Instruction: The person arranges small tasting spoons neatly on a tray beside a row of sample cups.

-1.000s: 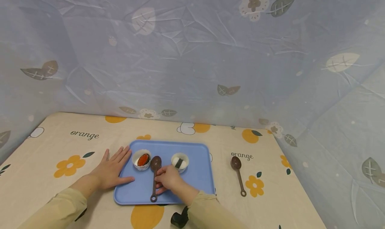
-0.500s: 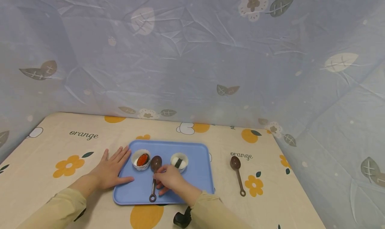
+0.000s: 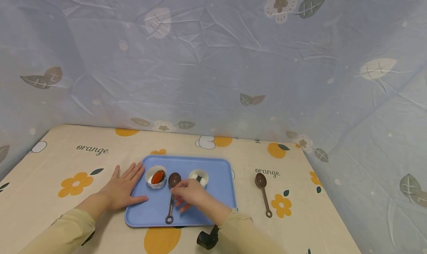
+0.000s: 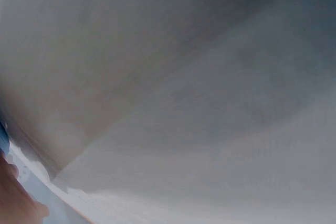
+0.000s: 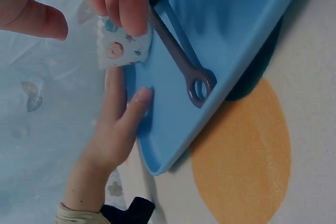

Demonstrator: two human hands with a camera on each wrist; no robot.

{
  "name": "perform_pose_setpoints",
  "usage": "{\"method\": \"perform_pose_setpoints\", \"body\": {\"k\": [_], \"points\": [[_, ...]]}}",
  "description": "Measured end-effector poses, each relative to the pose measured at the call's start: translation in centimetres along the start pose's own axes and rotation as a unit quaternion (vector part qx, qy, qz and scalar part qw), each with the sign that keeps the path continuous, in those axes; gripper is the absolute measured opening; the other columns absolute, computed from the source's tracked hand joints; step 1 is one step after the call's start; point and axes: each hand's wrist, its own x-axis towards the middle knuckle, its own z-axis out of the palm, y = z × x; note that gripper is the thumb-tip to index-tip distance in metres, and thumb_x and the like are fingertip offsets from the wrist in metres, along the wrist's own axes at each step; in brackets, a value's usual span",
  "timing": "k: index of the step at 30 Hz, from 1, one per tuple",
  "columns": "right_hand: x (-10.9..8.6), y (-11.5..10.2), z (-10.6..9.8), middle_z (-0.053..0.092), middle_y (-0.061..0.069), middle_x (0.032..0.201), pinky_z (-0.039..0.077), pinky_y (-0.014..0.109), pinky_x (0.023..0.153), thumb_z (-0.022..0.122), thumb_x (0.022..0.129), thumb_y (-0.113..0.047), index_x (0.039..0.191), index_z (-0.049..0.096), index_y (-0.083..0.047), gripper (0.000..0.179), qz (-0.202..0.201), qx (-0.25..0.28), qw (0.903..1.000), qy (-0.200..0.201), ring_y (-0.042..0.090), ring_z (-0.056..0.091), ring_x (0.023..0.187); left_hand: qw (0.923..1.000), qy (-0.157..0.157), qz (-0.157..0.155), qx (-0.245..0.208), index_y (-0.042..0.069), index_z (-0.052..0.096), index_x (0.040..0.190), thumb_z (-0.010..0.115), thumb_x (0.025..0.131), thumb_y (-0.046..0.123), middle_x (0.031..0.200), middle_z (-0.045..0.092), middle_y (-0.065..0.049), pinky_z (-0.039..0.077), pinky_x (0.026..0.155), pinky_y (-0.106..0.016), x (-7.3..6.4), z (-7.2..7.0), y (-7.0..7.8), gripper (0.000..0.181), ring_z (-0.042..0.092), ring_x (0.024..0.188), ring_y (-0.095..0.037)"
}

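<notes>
My left hand (image 3: 121, 191) rests with spread fingers at the left edge of the blue tray (image 3: 218, 194), its thumb over the rim. On the tray lies a brown spoon (image 3: 174, 180), handle towards me. Just right of the handle hovers my right hand (image 3: 193, 194); the right wrist view shows its thumb and fingers apart, holding nothing. Left of the spoon stands a small white bowl (image 3: 149, 172) with a red-topped toy sushi (image 3: 158, 177). A second white bowl (image 3: 199, 171), partly hidden by the right hand, contains a white piece with a black band (image 3: 199, 178).
Another brown spoon (image 3: 261, 180) lies on the patterned tablecloth (image 3: 247, 202), right of the tray. A black device (image 3: 207, 240) sits by the right wrist. Pale blue printed curtains (image 3: 200, 79) enclose the table behind and at the sides.
My right hand has let go of the spoon's handle and drawn slightly up and right. The spoon has turned a little. My left hand has stayed put.
</notes>
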Motion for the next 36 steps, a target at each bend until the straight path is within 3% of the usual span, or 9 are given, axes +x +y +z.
{"method": "perform_pose_setpoints", "body": {"k": [19, 29, 36], "points": [[-1.5, -0.1, -4.1, 0.066, 0.009, 0.08, 0.054, 0.027, 0.05, 0.059, 0.089, -0.022, 0.105, 0.063, 0.003, 0.03, -0.017, 0.004, 0.9998, -0.007, 0.012, 0.061, 0.062, 1.0, 0.0, -0.002, -0.004, -0.003, 0.028, 0.143, 0.056, 0.075, 0.069, 0.151, 0.024, -0.023, 0.006, 0.107, -0.07, 0.1, 0.1, 0.2, 0.103, 0.022, 0.139, -0.043], [-2.6, -0.5, -7.2, 0.068, 0.017, 0.091, 0.056, 0.03, 0.057, 0.056, 0.091, -0.024, 0.109, 0.059, 0.004, 0.033, -0.022, -0.016, 0.9996, -0.009, 0.021, 0.068, 0.073, 1.0, 0.001, -0.001, 0.004, -0.002, 0.027, 0.143, 0.054, 0.074, 0.071, 0.151, 0.025, -0.023, 0.007, 0.106, -0.071, 0.1, 0.3, -0.1, 0.104, 0.022, 0.139, -0.043], [-2.9, 0.6, -9.7, 0.068, 0.018, 0.095, 0.057, 0.029, 0.062, 0.053, 0.092, -0.025, 0.113, 0.058, 0.004, 0.036, -0.026, -0.027, 0.9993, -0.008, 0.011, 0.066, 0.072, 1.0, 0.003, 0.0, 0.003, -0.003, 0.027, 0.143, 0.055, 0.075, 0.07, 0.151, 0.025, -0.023, 0.007, 0.106, -0.071, 0.1, 0.3, -0.1, 0.103, 0.023, 0.138, -0.043]]}}
